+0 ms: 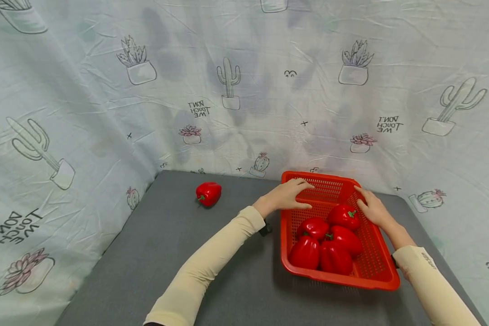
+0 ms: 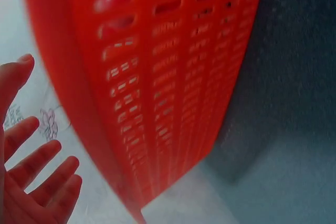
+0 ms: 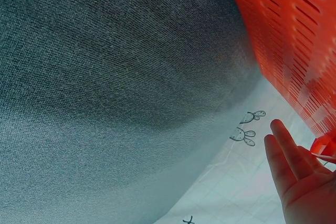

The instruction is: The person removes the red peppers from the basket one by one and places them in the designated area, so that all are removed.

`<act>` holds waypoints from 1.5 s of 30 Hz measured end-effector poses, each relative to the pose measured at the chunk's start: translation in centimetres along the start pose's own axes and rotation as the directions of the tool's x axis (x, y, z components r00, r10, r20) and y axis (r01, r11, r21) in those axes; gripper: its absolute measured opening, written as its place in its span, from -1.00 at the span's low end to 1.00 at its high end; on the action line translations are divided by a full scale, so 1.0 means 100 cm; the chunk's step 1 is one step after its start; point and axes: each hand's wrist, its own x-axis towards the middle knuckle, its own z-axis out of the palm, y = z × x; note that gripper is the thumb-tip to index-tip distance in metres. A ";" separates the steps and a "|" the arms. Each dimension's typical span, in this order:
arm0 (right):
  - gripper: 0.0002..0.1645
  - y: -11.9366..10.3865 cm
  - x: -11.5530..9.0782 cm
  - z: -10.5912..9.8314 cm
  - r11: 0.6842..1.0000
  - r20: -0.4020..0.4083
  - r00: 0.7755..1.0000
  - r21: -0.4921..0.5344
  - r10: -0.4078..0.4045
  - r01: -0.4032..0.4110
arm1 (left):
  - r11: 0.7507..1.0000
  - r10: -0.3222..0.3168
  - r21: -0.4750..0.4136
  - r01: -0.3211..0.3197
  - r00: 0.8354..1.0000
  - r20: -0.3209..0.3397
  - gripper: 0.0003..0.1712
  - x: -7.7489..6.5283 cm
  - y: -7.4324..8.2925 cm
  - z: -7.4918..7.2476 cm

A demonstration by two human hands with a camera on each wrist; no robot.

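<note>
A red plastic basket with slotted walls stands on the grey table and holds several red bell peppers. Over the basket's left rim reaches my left hand, its fingers spread and no object in them; the left wrist view shows those fingers apart from the wall. My right hand is at the right rim, thumb toward the inside. Its fingers look straight in the right wrist view, close by the basket's outer side.
One more red bell pepper lies by itself on the grey table, left of the basket near the back. A pale curtain printed with cacti and potted plants hangs behind the table and along its sides.
</note>
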 end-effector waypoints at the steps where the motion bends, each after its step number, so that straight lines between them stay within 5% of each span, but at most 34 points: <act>1: -0.41 0.000 0.000 0.000 1.000 -0.001 1.000 -0.001 -0.003 0.003 | 1.000 -0.001 0.007 0.001 1.000 0.010 -0.30 0.001 0.002 0.002; 22: -0.41 0.001 0.000 0.004 1.000 -0.014 1.000 0.005 -0.023 0.023 | 0.997 -0.054 0.057 0.048 0.991 0.118 -0.23 0.004 0.033 0.033; 38: -0.42 -0.003 0.001 0.002 1.000 -0.014 1.000 0.016 -0.015 0.015 | 0.996 -0.068 0.061 0.060 0.989 0.131 -0.24 0.003 0.036 0.052; 45: -0.40 -0.001 0.000 0.001 0.999 0.007 1.000 0.033 0.006 -0.006 | 0.987 -0.067 0.157 0.036 0.979 0.194 -0.26 0.004 0.038 0.058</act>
